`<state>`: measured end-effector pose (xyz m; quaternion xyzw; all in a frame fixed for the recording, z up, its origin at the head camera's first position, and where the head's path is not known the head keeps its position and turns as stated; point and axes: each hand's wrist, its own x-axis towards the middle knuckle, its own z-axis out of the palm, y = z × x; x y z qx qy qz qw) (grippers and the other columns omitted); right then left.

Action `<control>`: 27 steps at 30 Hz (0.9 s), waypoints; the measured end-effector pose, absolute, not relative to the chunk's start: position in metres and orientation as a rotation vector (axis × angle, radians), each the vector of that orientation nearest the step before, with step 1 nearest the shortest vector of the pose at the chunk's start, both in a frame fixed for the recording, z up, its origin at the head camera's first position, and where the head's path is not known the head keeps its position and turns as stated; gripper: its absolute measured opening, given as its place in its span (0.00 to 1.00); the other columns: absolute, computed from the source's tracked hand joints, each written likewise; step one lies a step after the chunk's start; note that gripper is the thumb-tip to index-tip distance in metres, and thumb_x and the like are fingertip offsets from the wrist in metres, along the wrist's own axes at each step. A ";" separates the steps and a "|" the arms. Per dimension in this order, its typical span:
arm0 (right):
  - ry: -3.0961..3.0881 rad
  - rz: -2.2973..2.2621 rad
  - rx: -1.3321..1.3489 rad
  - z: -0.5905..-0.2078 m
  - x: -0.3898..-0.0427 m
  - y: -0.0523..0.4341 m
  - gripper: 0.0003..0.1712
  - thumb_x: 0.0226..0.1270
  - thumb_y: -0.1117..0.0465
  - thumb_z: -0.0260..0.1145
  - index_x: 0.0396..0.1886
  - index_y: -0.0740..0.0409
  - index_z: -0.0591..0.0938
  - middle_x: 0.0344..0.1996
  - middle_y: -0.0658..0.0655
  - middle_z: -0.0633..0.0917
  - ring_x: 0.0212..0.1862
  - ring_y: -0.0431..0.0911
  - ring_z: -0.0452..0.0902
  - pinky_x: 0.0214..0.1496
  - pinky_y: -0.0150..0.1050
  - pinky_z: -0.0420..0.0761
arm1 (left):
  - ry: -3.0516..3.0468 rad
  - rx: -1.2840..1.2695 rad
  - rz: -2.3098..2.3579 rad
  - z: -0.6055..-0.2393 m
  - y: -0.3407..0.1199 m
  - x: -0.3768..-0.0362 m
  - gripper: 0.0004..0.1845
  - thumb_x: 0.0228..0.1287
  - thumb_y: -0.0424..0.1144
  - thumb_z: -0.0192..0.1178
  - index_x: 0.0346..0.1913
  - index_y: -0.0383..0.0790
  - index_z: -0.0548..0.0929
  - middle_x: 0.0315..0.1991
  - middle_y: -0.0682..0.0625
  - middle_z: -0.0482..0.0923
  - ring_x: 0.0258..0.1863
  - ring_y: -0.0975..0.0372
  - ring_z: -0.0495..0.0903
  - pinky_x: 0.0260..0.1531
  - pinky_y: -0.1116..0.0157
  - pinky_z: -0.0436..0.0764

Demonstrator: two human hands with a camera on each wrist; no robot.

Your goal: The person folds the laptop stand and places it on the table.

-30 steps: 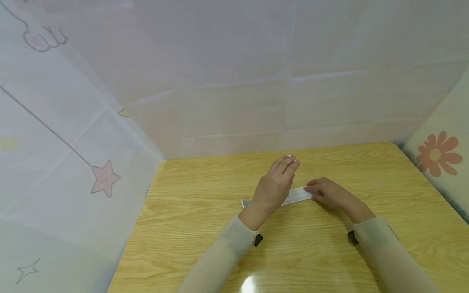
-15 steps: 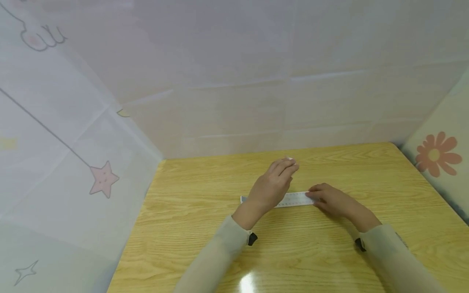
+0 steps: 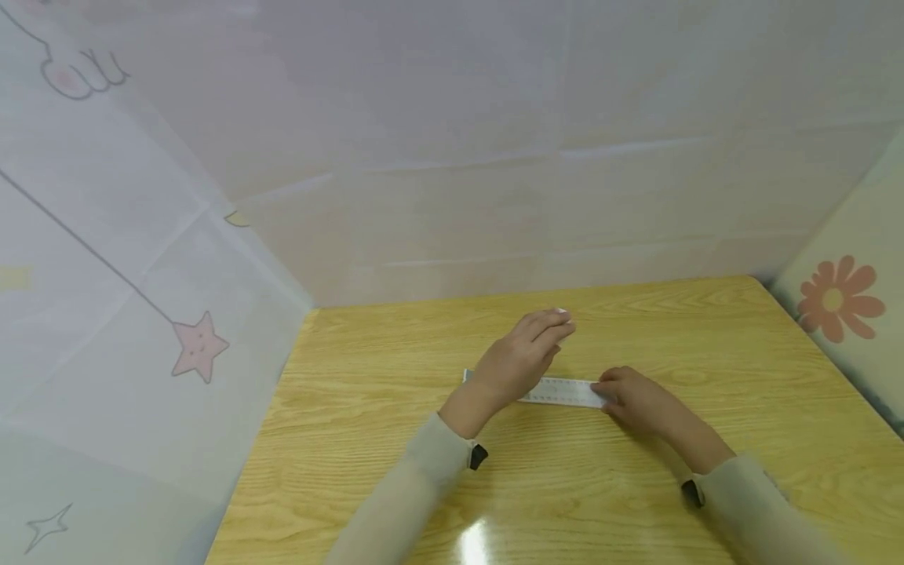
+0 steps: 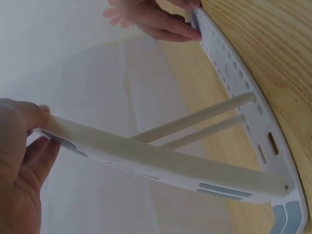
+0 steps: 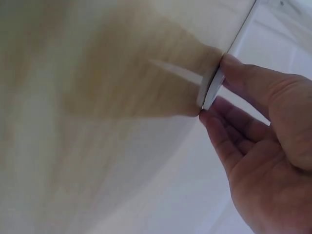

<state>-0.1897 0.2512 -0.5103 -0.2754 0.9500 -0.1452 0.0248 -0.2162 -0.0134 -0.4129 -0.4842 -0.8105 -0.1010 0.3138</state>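
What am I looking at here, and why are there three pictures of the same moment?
A person works at a wooden table wearing three cameras: one on the head and one on each wrist. The head view looks down at both hands. A white hinged piece lies there: its flat perforated strip rests on the table, and the right hand pinches one end. The left wrist view shows the left hand gripping the raised bar, with two wooden rods between bar and strip. The right wrist view is blurred.
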 end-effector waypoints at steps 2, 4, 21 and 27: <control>2.955 -0.450 -0.824 -0.511 -0.184 0.248 0.21 0.63 0.64 0.74 0.55 0.67 0.85 0.50 0.66 0.83 0.51 0.59 0.81 0.50 0.53 0.85 | -2.132 -1.300 -0.274 -0.412 -0.016 -0.218 0.19 0.73 0.32 0.59 0.64 0.37 0.77 0.65 0.46 0.74 0.69 0.59 0.71 0.69 0.77 0.63; 2.970 -0.457 -0.807 -0.510 -0.178 0.245 0.22 0.63 0.63 0.75 0.55 0.67 0.85 0.49 0.65 0.83 0.50 0.58 0.81 0.48 0.52 0.85 | -2.128 -1.327 -0.290 -0.411 -0.018 -0.219 0.19 0.73 0.32 0.59 0.64 0.37 0.76 0.65 0.46 0.74 0.69 0.59 0.71 0.70 0.77 0.62; 2.918 -0.502 -1.086 -0.510 -0.164 0.255 0.19 0.65 0.67 0.71 0.57 0.57 0.86 0.58 0.64 0.83 0.56 0.62 0.80 0.53 0.54 0.85 | -2.111 -1.151 -0.407 -0.411 -0.015 -0.196 0.16 0.71 0.31 0.62 0.59 0.38 0.81 0.60 0.48 0.79 0.62 0.60 0.79 0.54 0.77 0.78; 2.876 -0.503 -1.077 -0.508 -0.167 0.255 0.20 0.66 0.67 0.71 0.58 0.57 0.85 0.58 0.63 0.82 0.57 0.61 0.79 0.53 0.53 0.85 | -2.108 -1.106 -0.395 -0.412 -0.009 -0.195 0.16 0.70 0.30 0.62 0.59 0.37 0.82 0.60 0.48 0.80 0.62 0.60 0.79 0.53 0.77 0.79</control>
